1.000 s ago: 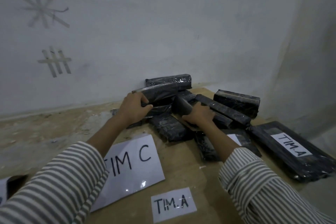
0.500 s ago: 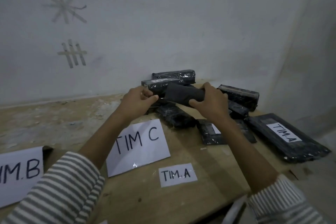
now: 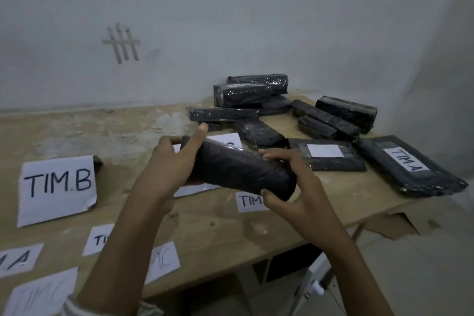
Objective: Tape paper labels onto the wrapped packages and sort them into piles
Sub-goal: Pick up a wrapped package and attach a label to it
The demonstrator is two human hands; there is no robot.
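Now, with left hand (image 3: 166, 164) and right hand (image 3: 300, 187) curled round the ends of the package (image 3: 238, 172), clear of the surface (image 3: 218, 228): turn a smooth face up, set beside the small label (image 3: 248, 201) at six o'clock, apart from the pile (image 3: 246, 95) at one o'clock.

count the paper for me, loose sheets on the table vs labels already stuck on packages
loose sheets: 7
stuck-on labels: 2
total: 9
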